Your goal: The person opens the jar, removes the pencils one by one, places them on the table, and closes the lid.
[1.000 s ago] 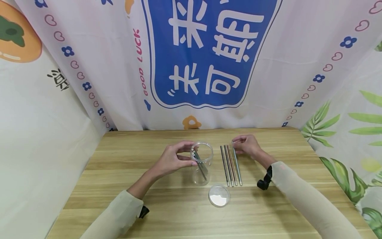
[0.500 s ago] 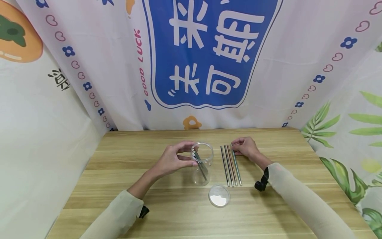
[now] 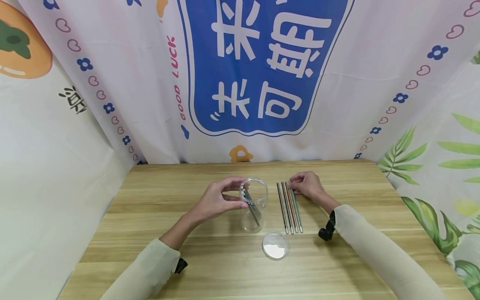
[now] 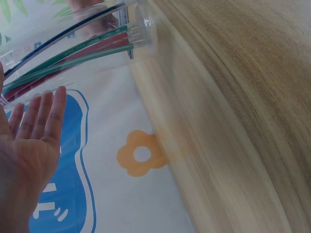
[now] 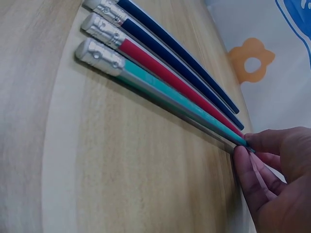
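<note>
My left hand [image 3: 217,200] holds a clear plastic jar [image 3: 252,223] near its top, thumb and fingers on either side of it. The jar stands upright; several green, red and dark pencils [image 4: 77,58] lean inside, eraser ends at its bottom. To the right, a row of pencils lies side by side: two dark blue pencils [image 5: 182,62], a red pencil [image 5: 160,73] and a green pencil [image 5: 170,101] on the outside. With thumb and fingertips, my right hand [image 3: 308,185] pinches the green pencil's far end, low over the table and against the red one.
A round clear lid [image 3: 275,246] lies on the wooden table [image 3: 210,266], in front of the jar and pencils. Behind the table's far edge hangs a printed curtain [image 3: 157,137], with more cloth along both sides.
My right hand has shifted left and slightly nearer with the green pencil, bringing it down beside the red one. The left hand and the jar have stayed in place.
</note>
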The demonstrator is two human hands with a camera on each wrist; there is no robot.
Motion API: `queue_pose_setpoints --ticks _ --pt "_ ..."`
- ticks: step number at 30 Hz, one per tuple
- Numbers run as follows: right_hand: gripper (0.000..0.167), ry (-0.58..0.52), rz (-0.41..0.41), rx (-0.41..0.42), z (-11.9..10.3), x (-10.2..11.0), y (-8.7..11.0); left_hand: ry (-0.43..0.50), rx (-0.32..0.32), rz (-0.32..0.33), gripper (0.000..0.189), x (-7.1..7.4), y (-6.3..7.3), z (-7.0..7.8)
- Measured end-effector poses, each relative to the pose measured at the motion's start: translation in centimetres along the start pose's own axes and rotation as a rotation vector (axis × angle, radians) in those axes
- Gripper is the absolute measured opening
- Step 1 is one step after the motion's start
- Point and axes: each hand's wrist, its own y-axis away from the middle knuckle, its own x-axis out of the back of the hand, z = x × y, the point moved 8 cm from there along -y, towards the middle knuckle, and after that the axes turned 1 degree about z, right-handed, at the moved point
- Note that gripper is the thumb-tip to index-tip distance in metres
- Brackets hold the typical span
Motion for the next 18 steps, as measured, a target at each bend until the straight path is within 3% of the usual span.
queue_pose_setpoints --ticks 18 --pt "0.023 0.059 0.024 0.053 -0.14 -0.20 0.04 0.002 0.018 -0.002 0.062 -0.06 -0.02 -0.04"
